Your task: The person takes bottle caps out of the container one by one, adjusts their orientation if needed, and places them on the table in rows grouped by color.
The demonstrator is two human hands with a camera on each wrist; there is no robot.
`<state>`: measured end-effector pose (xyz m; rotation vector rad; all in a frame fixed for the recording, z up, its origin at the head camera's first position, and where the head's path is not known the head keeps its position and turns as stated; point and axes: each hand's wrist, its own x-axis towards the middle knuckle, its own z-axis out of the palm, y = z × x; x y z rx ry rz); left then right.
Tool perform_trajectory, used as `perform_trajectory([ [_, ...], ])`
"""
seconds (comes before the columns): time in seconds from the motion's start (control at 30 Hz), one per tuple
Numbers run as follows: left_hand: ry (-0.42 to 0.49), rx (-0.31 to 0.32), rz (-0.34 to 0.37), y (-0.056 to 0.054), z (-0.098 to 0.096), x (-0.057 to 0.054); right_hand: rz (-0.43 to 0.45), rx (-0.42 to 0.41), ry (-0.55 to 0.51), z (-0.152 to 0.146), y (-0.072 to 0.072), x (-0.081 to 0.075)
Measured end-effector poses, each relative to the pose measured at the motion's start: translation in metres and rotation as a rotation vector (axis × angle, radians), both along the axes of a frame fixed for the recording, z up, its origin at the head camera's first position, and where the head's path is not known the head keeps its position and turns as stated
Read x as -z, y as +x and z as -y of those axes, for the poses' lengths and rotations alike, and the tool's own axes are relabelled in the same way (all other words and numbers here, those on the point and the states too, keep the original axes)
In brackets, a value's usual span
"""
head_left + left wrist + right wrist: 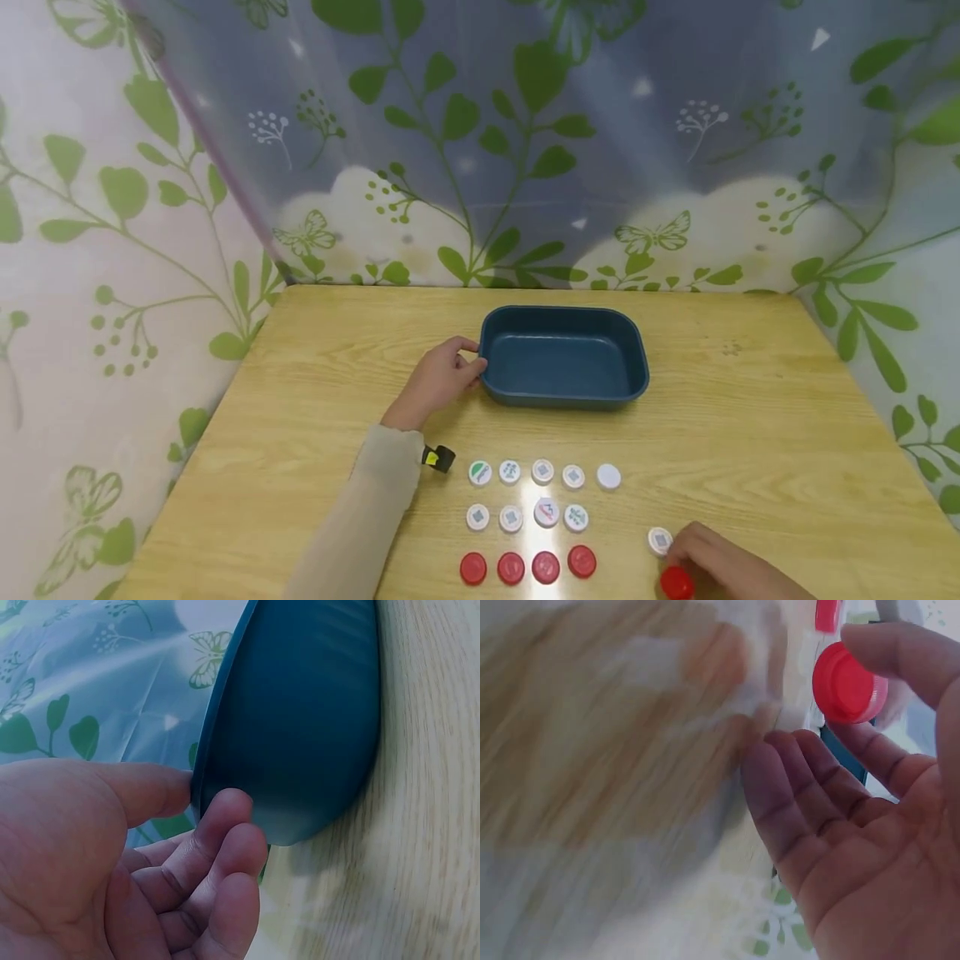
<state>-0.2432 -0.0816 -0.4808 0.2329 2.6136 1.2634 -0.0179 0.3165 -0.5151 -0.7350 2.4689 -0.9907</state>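
A dark blue rectangular basin (562, 400) stands upright on the table. My left hand (438, 379) pinches its left rim. In the left wrist view the thumb lies on the rim, with curled fingertips (238, 915) at the basin's outer wall (300, 712). At the lower right, my right hand (720, 562) holds a red bottle cap (677, 582) between thumb and index finger. Its hollow underside shows in the right wrist view, where the other fingers (769, 787) extend beside the cap. A white cap with a grey print (660, 542) lies right by the right hand's fingers.
White caps, most of them printed, lie in two rows in front of the basin, including a plain one (608, 477) at the right end. Nearer me is a row of red caps (511, 568). A leaf-patterned curtain (480, 167) hangs behind the wooden table (315, 350).
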Motion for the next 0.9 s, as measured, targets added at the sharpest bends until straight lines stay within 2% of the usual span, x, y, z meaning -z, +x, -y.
perform_trajectory([
  [0.07,-0.007,0.0,0.011,0.0,0.0,0.0,-0.015,0.017,0.023,0.011,0.0,-0.001],
  [0.17,-0.006,-0.01,0.029,0.002,0.0,-0.002,-0.037,0.051,0.122,0.03,-0.003,-0.011],
  [0.27,0.003,-0.019,0.033,0.004,0.002,-0.004,-0.048,0.027,0.153,0.04,-0.008,-0.011],
  [0.4,0.011,-0.017,0.03,0.006,0.004,-0.005,0.028,-0.01,0.092,0.046,-0.011,-0.005],
  [0.5,0.014,-0.013,0.03,0.006,0.004,-0.004,0.07,-0.007,0.071,0.045,-0.011,-0.001],
  [0.6,0.009,-0.011,0.026,0.007,0.005,-0.003,0.077,0.004,0.07,0.044,-0.012,0.002],
  [0.7,-0.008,-0.014,0.007,0.008,0.008,-0.001,0.103,0.036,0.112,0.046,-0.011,0.0],
  [0.77,-0.015,-0.035,-0.024,0.008,0.011,-0.001,0.122,0.068,0.163,0.048,-0.011,-0.007],
  [0.8,-0.016,-0.049,-0.05,0.007,0.013,-0.001,0.114,0.086,0.181,0.048,-0.012,-0.013],
  [0.83,-0.011,-0.067,-0.076,0.007,0.015,-0.001,0.071,0.096,0.183,0.048,-0.014,-0.019],
  [0.9,-0.015,-0.098,-0.143,0.005,0.019,-0.003,-0.119,0.111,0.15,0.043,-0.026,-0.031],
])
